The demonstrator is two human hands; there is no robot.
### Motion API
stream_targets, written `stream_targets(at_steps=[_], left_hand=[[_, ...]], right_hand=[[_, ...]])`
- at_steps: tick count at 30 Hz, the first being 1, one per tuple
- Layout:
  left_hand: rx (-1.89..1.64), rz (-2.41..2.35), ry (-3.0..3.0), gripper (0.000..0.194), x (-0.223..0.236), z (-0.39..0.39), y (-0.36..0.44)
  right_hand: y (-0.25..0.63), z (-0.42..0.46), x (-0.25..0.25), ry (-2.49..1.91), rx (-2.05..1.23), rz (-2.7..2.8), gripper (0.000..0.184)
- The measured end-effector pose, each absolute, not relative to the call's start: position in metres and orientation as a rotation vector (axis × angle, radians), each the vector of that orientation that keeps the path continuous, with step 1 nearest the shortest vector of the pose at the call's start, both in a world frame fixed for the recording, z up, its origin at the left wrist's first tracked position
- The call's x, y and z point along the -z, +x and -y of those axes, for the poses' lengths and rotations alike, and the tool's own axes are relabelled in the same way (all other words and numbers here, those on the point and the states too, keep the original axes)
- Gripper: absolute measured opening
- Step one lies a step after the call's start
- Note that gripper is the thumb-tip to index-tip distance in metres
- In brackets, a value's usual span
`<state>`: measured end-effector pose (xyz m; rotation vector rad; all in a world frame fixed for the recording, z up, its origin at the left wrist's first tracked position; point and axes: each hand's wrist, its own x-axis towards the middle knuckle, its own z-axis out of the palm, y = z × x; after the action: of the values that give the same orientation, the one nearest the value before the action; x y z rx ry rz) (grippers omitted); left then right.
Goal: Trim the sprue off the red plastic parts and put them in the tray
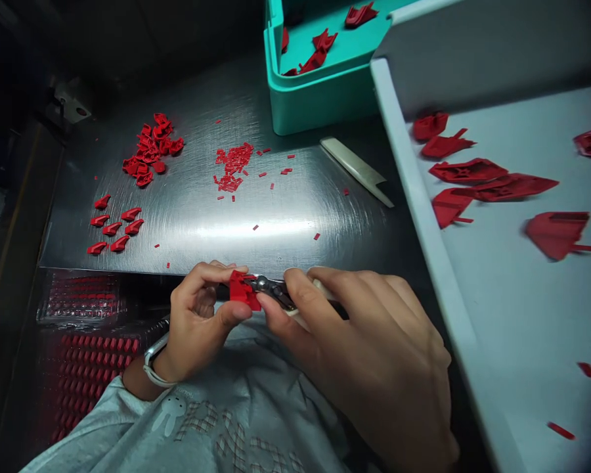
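Between the thumb and fingers of my left hand is a small red plastic part, held just past the table's front edge. My right hand is wrapped round a pair of nippers with pale handles. The metal head of the nippers meets the right side of the red part; whether the jaws are closed on it I cannot tell. On the metal table lie a heap of red parts, several red parts in loose rows and a pile of tiny red offcuts.
A teal bin with red parts stands at the back. To the right, a white tray holds larger red pieces. A pale, notched strip lies between them. Clear trays of red parts sit below the table at left.
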<state>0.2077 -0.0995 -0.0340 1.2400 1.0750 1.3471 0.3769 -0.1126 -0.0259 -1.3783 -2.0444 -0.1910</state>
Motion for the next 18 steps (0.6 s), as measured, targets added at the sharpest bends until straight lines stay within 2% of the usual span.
stream_targets(at_steps=[14,18], left_hand=[[-1.304,-1.131,1.208,0.029,0.034,0.095,0.201],[-1.282,-1.163,1.208,0.031,0.032,0.092,0.200]], right_hand=[[0.371,0.106,0.027,-1.405,0.181,2.092,0.052],[0.365,0.098,0.036,-1.336,0.063,2.042,0.051]])
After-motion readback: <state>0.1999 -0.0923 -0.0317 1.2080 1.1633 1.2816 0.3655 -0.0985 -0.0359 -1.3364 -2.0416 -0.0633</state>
